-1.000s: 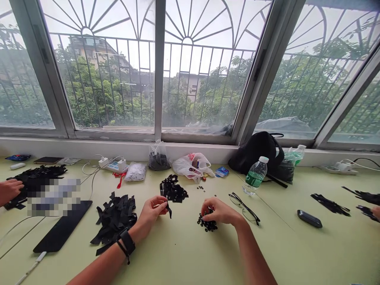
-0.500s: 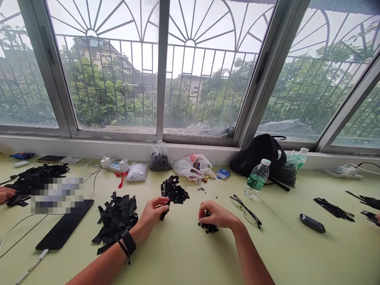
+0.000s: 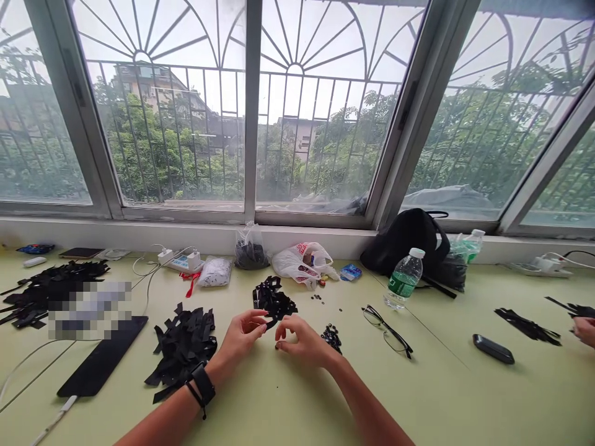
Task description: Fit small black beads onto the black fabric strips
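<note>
My left hand (image 3: 242,337), with a black band on its wrist, pinches a short black fabric strip (image 3: 271,324) between thumb and fingers. Close to its right is my right hand (image 3: 303,342), fingers curled, with a tiny dark piece, seemingly a small black ring (image 3: 277,347), at the thumb tip. Beyond both hands lies a heap of black strips with small shiny dots (image 3: 274,298). A pile of small black rings (image 3: 331,337) sits just right of my right hand. Left of my left forearm is a larger heap of black strips (image 3: 183,344).
Eyeglasses (image 3: 388,331), a water bottle (image 3: 403,280) and a black case (image 3: 493,349) are on the right. Plastic bags (image 3: 304,263) and a power strip (image 3: 183,260) line the window side. A charging tablet-like slab (image 3: 102,359) lies left. Another person's hand (image 3: 584,330) shows at the right edge.
My right hand has moved left from the ring pile to beside my left hand, uncovering the pile. The other person's hand at the left edge has gone out of view.
</note>
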The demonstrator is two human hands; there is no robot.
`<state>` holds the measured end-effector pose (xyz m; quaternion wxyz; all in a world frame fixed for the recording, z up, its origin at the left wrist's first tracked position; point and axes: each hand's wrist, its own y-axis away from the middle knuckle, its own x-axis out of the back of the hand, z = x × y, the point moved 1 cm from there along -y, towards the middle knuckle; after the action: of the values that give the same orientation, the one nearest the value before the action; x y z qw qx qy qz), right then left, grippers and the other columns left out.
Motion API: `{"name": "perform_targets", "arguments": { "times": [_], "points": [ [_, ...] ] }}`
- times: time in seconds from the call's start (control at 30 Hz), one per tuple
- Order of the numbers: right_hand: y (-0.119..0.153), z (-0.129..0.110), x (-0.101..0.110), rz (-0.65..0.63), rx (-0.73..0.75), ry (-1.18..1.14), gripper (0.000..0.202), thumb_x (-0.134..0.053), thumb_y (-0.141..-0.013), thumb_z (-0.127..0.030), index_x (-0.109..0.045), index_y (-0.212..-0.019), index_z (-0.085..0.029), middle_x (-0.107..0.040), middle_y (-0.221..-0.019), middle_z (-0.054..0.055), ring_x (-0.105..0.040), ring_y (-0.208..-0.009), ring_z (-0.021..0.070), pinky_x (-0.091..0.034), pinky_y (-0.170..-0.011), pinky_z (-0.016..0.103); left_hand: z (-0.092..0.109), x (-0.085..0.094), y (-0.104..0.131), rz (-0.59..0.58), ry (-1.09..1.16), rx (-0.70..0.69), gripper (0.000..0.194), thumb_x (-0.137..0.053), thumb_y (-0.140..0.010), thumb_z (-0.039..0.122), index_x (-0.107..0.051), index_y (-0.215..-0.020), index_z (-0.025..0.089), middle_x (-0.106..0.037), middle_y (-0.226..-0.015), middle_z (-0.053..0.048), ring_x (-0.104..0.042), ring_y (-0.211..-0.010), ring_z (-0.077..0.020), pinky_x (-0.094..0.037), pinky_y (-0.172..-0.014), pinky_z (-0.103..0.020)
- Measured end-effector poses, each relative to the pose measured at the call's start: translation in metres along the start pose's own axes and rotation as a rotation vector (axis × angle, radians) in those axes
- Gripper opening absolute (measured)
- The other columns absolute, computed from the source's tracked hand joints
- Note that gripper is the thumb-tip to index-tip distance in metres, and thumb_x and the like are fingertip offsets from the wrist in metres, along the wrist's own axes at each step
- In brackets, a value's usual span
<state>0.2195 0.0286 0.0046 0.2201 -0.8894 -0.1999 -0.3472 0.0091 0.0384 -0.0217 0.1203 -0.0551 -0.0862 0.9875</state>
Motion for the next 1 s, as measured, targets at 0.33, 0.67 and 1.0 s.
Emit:
{"name": "perform_targets", "arguments": {
  "times": [0.33, 0.67, 1.0],
  "points": [
    [0.001, -0.004, 0.012, 0.107, 0.081, -0.186, 0.04, -0.052, -0.09, -0.06, -0.057, -0.089, -0.02, -0.055, -0.086, 0.001, -0.048, -0.079, 0.0183, -0.039, -0.071, 0.029, 0.013, -0.007, 0.007, -0.079, -0.021, -0.004, 0.03, -0.083, -0.073, 0.034, -0.074, -0.095, 0.016, -0.074, -0.083, -0.007, -0.068, -0.078, -0.0202, -0.052, -0.072, -0.03],
    [-0.003, -0.013, -0.007, 0.09, 0.031, -0.141, 0.033, -0.044, -0.1, -0.05, -0.061, -0.103, -0.022, -0.064, -0.093, 0.003, -0.054, -0.084, 0.0185, -0.042, -0.076, 0.029, 0.017, -0.01, 0.007, -0.182, 0.007, -0.053, 0.033, -0.082, -0.075, 0.04, -0.076, -0.096, 0.016, -0.078, -0.094, -0.011, -0.072, -0.088, -0.0253, -0.056, -0.085, -0.037],
    [-0.001, 0.0, -0.008, 0.091, 0.11, -0.155, 0.044, -0.066, -0.081, -0.061, -0.062, -0.101, -0.022, -0.062, -0.094, 0.003, -0.054, -0.087, 0.0214, -0.043, -0.079, 0.031, 0.018, -0.01, 0.01, -0.144, -0.022, -0.05, 0.03, -0.083, -0.074, 0.04, -0.075, -0.088, 0.015, -0.075, -0.089, -0.009, -0.07, -0.085, -0.0233, -0.056, -0.083, -0.035]
  ]
}}
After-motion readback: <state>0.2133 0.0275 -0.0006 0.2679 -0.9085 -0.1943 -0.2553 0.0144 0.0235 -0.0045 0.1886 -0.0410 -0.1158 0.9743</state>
